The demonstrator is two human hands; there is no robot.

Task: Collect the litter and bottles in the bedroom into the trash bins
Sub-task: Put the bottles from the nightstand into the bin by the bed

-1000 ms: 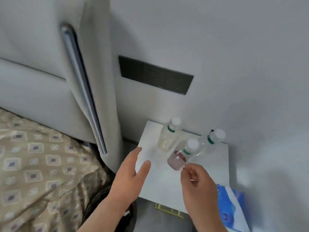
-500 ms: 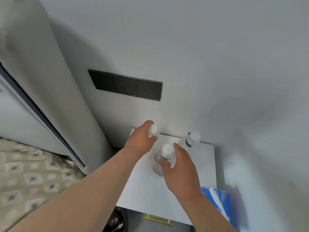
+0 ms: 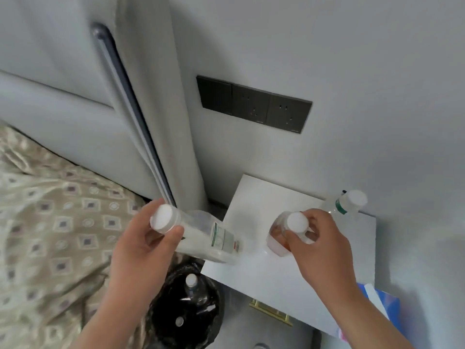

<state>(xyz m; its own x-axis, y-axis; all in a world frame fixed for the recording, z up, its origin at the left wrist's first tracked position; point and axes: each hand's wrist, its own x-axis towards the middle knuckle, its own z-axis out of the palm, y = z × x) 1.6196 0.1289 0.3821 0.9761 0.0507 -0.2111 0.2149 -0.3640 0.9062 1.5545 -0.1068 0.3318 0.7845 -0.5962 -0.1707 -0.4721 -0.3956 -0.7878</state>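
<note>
My left hand [image 3: 141, 250] grips a clear plastic bottle [image 3: 201, 238] by its white-capped neck, tilted over the gap between bed and nightstand, above a black-lined trash bin [image 3: 186, 311]. The bin holds at least one bottle [image 3: 190, 285]. My right hand [image 3: 319, 245] holds a second bottle with pinkish liquid [image 3: 279, 235] by its white cap, over the white nightstand [image 3: 264, 197]. A third clear bottle with a green band [image 3: 344, 205] stands at the nightstand's back right, next to the wall.
A grey padded headboard [image 3: 141, 96] and a bed with patterned beige bedding [image 3: 50, 222] lie to the left. A dark socket panel [image 3: 254, 104] is on the wall. A blue tissue pack [image 3: 385, 303] sits at the nightstand's front right corner.
Both hands closed on bottles and pulled them back from the wall. The left one carried its bottle leftward off the nightstand, tilting it over the bin.
</note>
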